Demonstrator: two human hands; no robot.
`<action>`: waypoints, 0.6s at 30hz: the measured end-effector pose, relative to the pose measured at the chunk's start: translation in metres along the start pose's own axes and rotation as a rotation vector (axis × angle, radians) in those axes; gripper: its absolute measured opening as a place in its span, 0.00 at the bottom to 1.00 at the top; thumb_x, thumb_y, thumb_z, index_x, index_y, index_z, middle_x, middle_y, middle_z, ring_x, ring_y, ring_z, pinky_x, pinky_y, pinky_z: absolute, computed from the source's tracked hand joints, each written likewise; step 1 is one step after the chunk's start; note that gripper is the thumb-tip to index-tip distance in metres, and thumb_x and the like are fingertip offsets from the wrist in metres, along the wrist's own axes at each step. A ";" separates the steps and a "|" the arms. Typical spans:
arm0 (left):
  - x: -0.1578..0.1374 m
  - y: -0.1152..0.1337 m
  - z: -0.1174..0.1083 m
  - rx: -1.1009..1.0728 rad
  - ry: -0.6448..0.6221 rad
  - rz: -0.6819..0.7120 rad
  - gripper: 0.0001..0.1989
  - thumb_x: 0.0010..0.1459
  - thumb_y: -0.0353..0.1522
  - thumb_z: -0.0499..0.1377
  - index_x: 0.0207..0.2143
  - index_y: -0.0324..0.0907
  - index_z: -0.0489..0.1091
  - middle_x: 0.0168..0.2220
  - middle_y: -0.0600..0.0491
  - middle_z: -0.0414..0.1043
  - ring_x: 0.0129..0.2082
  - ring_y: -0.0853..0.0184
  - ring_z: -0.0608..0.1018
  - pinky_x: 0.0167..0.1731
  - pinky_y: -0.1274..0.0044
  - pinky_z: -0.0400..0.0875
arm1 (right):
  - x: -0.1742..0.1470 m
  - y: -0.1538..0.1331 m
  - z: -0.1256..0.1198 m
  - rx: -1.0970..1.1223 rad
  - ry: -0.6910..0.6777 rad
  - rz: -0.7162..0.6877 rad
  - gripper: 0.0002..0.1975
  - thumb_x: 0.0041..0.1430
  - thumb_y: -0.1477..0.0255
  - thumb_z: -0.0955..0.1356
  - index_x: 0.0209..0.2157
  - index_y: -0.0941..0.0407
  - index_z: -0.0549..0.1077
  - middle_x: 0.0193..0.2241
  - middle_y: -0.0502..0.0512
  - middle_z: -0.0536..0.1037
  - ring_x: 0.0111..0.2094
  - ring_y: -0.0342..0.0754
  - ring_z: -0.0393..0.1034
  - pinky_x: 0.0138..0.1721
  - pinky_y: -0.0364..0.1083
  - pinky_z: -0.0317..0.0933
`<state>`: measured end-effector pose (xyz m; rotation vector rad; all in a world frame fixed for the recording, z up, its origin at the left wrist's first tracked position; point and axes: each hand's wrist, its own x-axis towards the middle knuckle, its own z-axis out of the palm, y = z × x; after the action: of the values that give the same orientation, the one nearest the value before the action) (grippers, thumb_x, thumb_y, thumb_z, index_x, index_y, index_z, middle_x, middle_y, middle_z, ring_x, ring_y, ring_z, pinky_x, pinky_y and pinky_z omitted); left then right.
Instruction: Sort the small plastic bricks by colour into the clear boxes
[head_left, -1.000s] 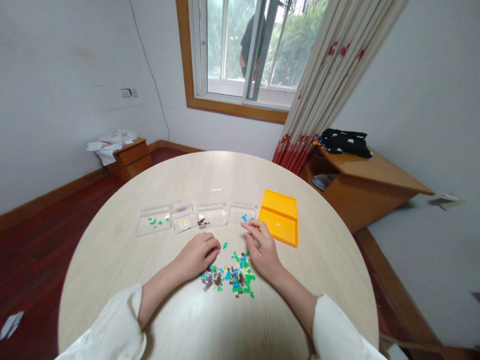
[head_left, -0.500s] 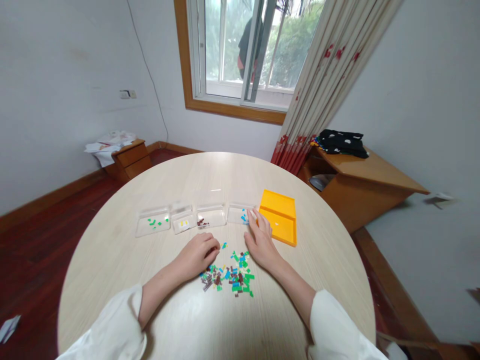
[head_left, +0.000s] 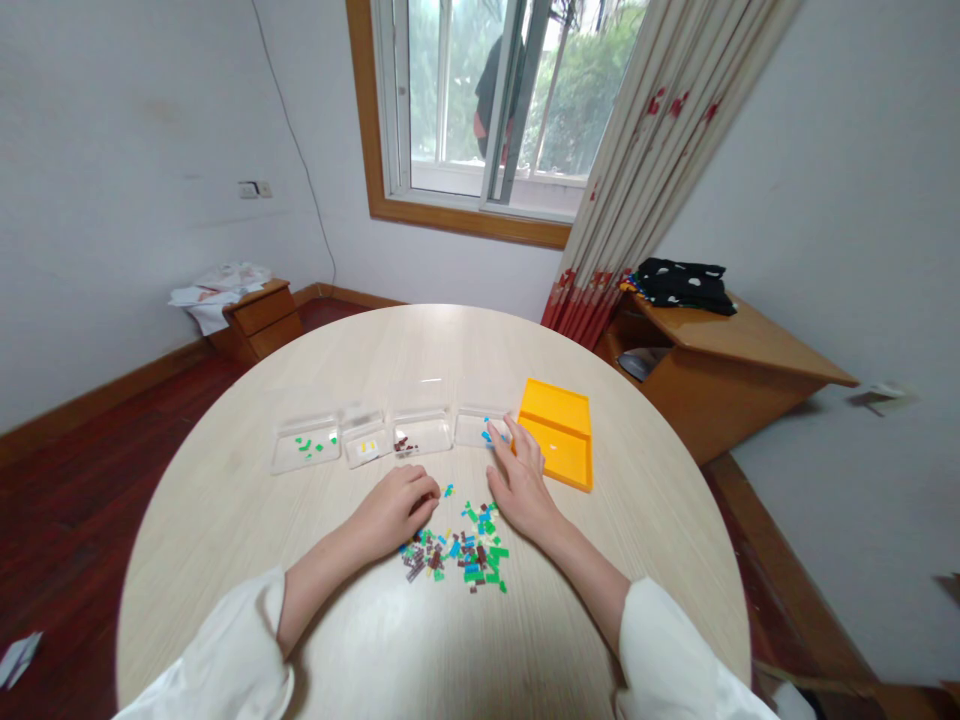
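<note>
My right hand (head_left: 519, 478) reaches over the near right edge of a clear plastic box (head_left: 469, 432) with a few small blue building bricks (head_left: 487, 432) inside. Its fingers are apart, with no brick visible between them. My left hand (head_left: 400, 508) rests on the table at the upper left of a loose pile of small building bricks (head_left: 480, 552), coloured green, brown, blue and cream. Its fingers are curled in toward the thumb, and whatever they may hold is hidden. Just beyond its fingertips lie a few blue and green bricks (head_left: 449, 491).
Left of the blue bricks' box stand clear boxes with brown bricks (head_left: 406, 446), yellow bricks (head_left: 367, 447) and green bricks (head_left: 309, 446). An open yellow case (head_left: 574, 466) lies right of my right hand. Everything sits on a round pale table (head_left: 420, 650).
My right hand's fingers have shifted slightly and spread at the box with blue bricks. My left hand and the pile look the same.
</note>
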<state>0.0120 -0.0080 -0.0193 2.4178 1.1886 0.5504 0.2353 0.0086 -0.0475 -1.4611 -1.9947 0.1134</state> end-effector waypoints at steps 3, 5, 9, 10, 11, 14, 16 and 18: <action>0.000 0.001 -0.001 0.007 -0.003 0.001 0.08 0.59 0.28 0.52 0.33 0.40 0.71 0.33 0.49 0.72 0.35 0.64 0.72 0.38 0.73 0.66 | 0.000 -0.002 -0.004 0.061 0.000 -0.040 0.21 0.57 0.76 0.61 0.52 0.54 0.70 0.60 0.62 0.60 0.61 0.58 0.50 0.56 0.63 0.51; 0.000 0.001 0.000 0.007 -0.005 -0.003 0.08 0.59 0.28 0.52 0.33 0.40 0.71 0.33 0.49 0.72 0.36 0.64 0.72 0.38 0.73 0.66 | 0.001 -0.005 -0.008 0.121 -0.029 -0.086 0.15 0.58 0.76 0.61 0.44 0.54 0.75 0.55 0.62 0.66 0.57 0.57 0.57 0.54 0.62 0.54; 0.000 -0.001 0.001 0.008 -0.010 -0.012 0.07 0.59 0.28 0.53 0.33 0.39 0.71 0.33 0.49 0.72 0.36 0.64 0.72 0.39 0.73 0.65 | 0.000 -0.015 -0.014 0.233 -0.113 -0.212 0.11 0.59 0.77 0.63 0.36 0.55 0.76 0.43 0.59 0.74 0.47 0.51 0.66 0.49 0.56 0.58; 0.000 -0.001 0.001 0.010 -0.012 -0.012 0.07 0.60 0.28 0.53 0.34 0.39 0.71 0.33 0.49 0.72 0.36 0.64 0.72 0.39 0.73 0.65 | -0.001 -0.018 -0.014 0.248 -0.135 -0.245 0.10 0.59 0.77 0.63 0.36 0.55 0.76 0.41 0.58 0.75 0.46 0.51 0.66 0.49 0.56 0.59; 0.000 -0.001 0.001 0.012 -0.010 -0.011 0.07 0.60 0.28 0.53 0.34 0.39 0.71 0.33 0.49 0.72 0.36 0.64 0.72 0.39 0.73 0.65 | -0.002 -0.021 -0.015 0.255 -0.158 -0.273 0.10 0.59 0.77 0.63 0.36 0.55 0.76 0.41 0.58 0.74 0.46 0.50 0.66 0.49 0.55 0.59; 0.000 0.001 0.001 0.014 0.011 0.000 0.08 0.60 0.28 0.52 0.34 0.39 0.71 0.32 0.50 0.71 0.36 0.64 0.71 0.38 0.74 0.65 | -0.005 -0.026 -0.015 0.240 -0.214 -0.330 0.12 0.58 0.78 0.64 0.42 0.54 0.75 0.45 0.59 0.72 0.49 0.51 0.64 0.50 0.55 0.59; 0.000 0.002 0.001 0.008 0.027 0.010 0.08 0.60 0.28 0.52 0.35 0.39 0.71 0.32 0.50 0.71 0.35 0.65 0.71 0.38 0.74 0.65 | -0.007 -0.027 -0.014 0.215 -0.240 -0.346 0.14 0.58 0.79 0.64 0.45 0.54 0.74 0.47 0.60 0.71 0.51 0.51 0.63 0.51 0.56 0.58; -0.001 0.002 0.001 -0.002 0.041 0.024 0.09 0.61 0.28 0.51 0.36 0.39 0.72 0.32 0.50 0.71 0.35 0.65 0.71 0.38 0.74 0.65 | -0.007 -0.026 -0.013 0.187 -0.258 -0.346 0.15 0.58 0.79 0.64 0.46 0.55 0.74 0.48 0.61 0.70 0.52 0.52 0.62 0.52 0.57 0.58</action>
<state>0.0134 -0.0103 -0.0187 2.4336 1.1764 0.6112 0.2223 -0.0113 -0.0298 -1.0090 -2.3435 0.3430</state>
